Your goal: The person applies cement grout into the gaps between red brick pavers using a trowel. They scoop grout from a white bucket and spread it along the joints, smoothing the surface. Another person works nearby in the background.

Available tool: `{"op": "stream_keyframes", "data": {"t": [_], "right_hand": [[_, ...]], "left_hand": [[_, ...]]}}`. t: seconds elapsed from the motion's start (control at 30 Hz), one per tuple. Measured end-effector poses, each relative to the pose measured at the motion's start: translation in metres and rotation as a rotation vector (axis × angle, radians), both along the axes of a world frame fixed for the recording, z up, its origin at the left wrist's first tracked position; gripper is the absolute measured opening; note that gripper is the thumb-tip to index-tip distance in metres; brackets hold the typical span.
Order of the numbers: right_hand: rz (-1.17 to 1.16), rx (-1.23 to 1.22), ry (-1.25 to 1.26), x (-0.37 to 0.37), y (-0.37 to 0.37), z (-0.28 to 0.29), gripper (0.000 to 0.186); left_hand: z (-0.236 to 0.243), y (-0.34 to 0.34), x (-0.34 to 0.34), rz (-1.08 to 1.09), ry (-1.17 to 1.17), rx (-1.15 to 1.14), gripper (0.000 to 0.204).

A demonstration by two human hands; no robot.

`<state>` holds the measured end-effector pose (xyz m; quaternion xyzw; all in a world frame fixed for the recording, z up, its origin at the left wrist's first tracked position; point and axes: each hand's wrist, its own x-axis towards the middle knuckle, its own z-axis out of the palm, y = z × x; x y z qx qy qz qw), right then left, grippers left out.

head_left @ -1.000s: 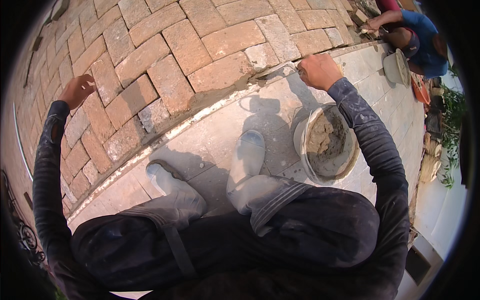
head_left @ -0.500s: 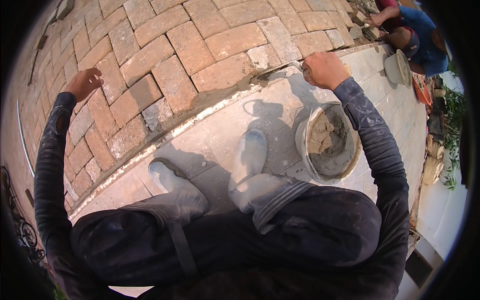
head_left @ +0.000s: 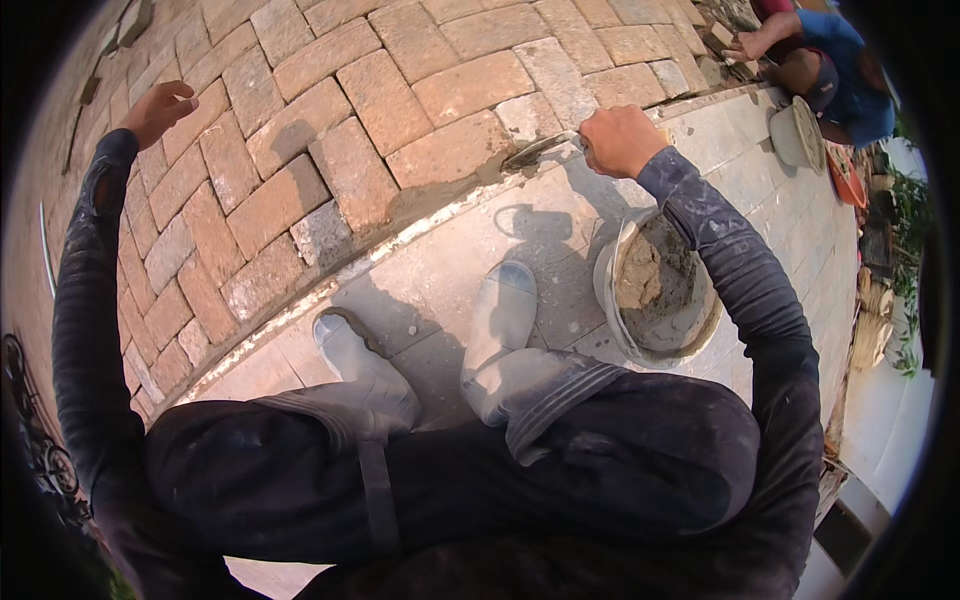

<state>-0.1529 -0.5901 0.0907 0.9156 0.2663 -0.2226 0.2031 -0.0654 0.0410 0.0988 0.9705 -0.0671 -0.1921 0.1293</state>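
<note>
My right hand [head_left: 618, 140] is closed on the handle of a trowel, whose flat blade [head_left: 530, 156] lies along the mortar strip [head_left: 464, 184] at the edge of the brick pavers [head_left: 445, 152]. Below that hand stands a round bucket [head_left: 607, 295] of wet grey mortar [head_left: 650, 280]. My left hand [head_left: 160, 110] is out at the upper left over the pavers, holding nothing, its fingers loosely bent and apart. My two pale, dusty boots [head_left: 498, 310] stand on grey tiles [head_left: 425, 300] beside the paving edge.
A co-worker in blue [head_left: 855, 85] crouches at upper right, one hand near loose blocks [head_left: 720, 38], beside another bucket [head_left: 790, 135] and an orange basin [head_left: 848, 185]. Plants [head_left: 910, 290] line the right side; bicycles [head_left: 45, 465] show at lower left.
My left hand has moved up, farther over the pavers. My right hand has drawn a little to the left with the trowel, and more of the blade shows on the mortar strip.
</note>
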Motion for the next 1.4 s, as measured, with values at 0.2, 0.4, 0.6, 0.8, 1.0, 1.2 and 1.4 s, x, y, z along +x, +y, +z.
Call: {"op": "stream_keyframes", "data": {"t": [0.2,0.4,0.6,0.8,1.0,1.2,1.4], "right_hand": [[-0.042,0.019,0.024,0.006,0.003,0.015,0.016],[-0.051,-0.032,0.010,0.019,-0.024,0.023,0.015],[-0.023,-0.020,-0.002,0.019,-0.033,0.002,0.014],[0.003,-0.019,0.001,0.023,-0.019,0.003,0.015],[-0.003,-0.086,0.056,0.024,-0.002,0.015,0.014],[0.052,0.008,-0.023,0.023,-0.003,-0.001,0.012],[0.019,-0.011,0.079,0.016,-0.005,0.012,0.015]], "left_hand": [[0.012,0.016,0.086,0.042,-0.050,-0.066,0.048],[-0.045,-0.004,0.067,0.162,0.121,-0.093,0.053],[-0.066,0.043,0.042,0.321,0.254,-0.015,0.049],[-0.067,0.066,0.030,0.401,0.261,-0.093,0.049],[-0.063,0.062,0.025,0.409,0.228,-0.048,0.050],[-0.064,0.070,0.026,0.405,0.255,-0.062,0.051],[-0.068,0.059,0.028,0.410,0.225,-0.082,0.052]]}}
